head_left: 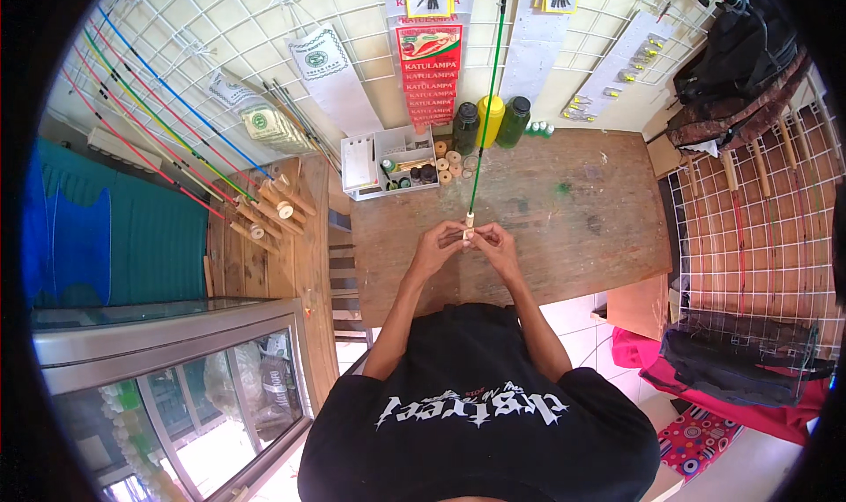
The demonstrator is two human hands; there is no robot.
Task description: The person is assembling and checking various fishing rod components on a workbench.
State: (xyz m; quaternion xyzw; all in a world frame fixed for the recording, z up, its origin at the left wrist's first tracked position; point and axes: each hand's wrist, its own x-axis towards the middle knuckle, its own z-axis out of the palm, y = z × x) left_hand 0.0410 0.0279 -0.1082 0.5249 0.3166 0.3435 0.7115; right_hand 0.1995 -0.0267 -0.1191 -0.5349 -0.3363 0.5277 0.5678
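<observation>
Over the wooden worktable [564, 220], a slim green fishing rod [474, 185] points away from me, its tip running past the upper edge of the view. Its short pale handle [469, 223] is at the near end. My left hand [439, 246] pinches the handle from the left with its fingertips. From the other side, the fingers of my right hand [495, 247] close on it too, the fingertips of both hands almost meeting. Whether anything small is between the fingertips is too fine to make out.
A grey organizer box [388, 183] with small parts stands at the back left, beside wooden spools [454, 158]. Dark bottles and a yellow bottle [490, 121] stand at the back. Several colored rods [167, 163] lean at left above a glass cabinet [176, 352].
</observation>
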